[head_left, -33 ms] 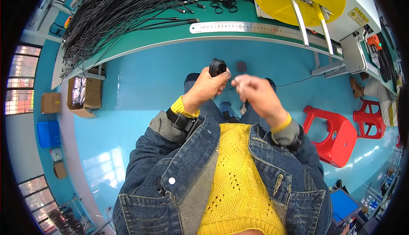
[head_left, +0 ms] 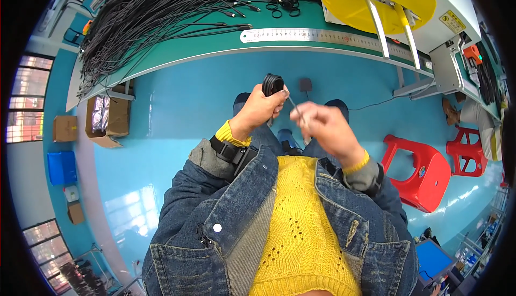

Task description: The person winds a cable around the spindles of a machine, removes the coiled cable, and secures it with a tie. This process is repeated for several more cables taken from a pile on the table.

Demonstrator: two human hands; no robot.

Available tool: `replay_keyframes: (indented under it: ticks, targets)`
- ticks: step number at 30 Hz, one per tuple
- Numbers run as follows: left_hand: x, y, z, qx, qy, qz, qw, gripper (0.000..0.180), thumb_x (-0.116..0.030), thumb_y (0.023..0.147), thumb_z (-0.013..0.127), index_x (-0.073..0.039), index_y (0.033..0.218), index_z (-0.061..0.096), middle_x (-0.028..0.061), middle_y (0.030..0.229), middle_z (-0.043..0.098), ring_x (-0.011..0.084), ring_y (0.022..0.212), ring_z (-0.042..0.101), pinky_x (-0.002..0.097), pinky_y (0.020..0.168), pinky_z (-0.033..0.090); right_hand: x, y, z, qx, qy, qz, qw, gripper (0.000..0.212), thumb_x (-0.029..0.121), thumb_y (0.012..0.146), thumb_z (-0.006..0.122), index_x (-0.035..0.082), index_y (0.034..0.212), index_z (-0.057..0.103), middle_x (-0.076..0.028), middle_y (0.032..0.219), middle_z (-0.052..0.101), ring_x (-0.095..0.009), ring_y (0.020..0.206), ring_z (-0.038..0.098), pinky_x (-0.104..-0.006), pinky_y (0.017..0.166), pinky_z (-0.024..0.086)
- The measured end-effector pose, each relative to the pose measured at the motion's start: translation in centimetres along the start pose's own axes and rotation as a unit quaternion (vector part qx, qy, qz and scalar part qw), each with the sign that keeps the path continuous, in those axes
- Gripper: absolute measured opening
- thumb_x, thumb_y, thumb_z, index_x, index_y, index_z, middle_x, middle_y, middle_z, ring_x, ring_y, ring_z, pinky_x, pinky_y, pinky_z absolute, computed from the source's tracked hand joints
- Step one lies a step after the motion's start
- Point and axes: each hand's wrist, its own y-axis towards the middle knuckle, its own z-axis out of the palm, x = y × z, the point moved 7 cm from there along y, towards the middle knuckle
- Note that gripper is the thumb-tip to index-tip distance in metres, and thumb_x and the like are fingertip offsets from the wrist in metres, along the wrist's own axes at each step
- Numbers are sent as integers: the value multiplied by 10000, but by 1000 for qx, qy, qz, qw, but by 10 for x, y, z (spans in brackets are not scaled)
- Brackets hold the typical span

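My left hand (head_left: 258,108) is closed around a small coil of black cable (head_left: 273,83), whose loops stick up above the fist. From it a short dark stretch of cable (head_left: 294,105) runs across to my right hand (head_left: 327,127). The right fingers are pinched together on that stretch, though motion smears them a little. Both hands are held over my lap, short of the green table (head_left: 188,43). What lies inside the left palm is hidden.
Many loose black cables (head_left: 145,33) are heaped on the table's left, with black rings (head_left: 285,12) and a steel ruler (head_left: 301,35) beside them. A yellow disc with rods (head_left: 376,0) overhangs the right. Red stools (head_left: 430,180), a grey pedal (head_left: 306,85) and a cardboard box (head_left: 115,116) stand on the floor.
My right hand has drawn slightly away from the left and a little toward me, so a stretch of cable shows between them. My left hand has barely moved.
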Motion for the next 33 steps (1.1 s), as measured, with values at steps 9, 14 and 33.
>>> replay_keyframes:
  ticks: [9, 14, 33]
  targets:
    - [15, -11, 41, 176, -20, -130, 976, 152, -130, 818, 598, -34, 897, 511, -6, 614, 430, 63, 480, 381, 215, 425, 322, 25, -13, -23, 11, -77, 131, 988, 230, 58, 805, 570, 18, 1029, 603, -17, 689, 599, -79, 583, 542, -212, 527, 445]
    - [19, -17, 60, 247, -39, -204, 947, 122, -97, 803, 593, -21, 881, 537, -3, 595, 461, 58, 465, 408, 204, 399, 333, 56, 3, -16, 100, -355, 26, 929, 310, 84, 775, 610, 69, 1081, 569, -12, 691, 584, -64, 607, 544, -190, 501, 432]
    - [22, -12, 50, 215, -85, -225, 947, 288, -42, 794, 577, -6, 1065, 487, 82, 767, 567, 98, 553, 523, 196, 442, 420, 30, 11, -9, 61, -522, -35, 850, 157, 113, 778, 481, -4, 877, 514, -224, 701, 554, -400, 665, 529, -438, 544, 409]
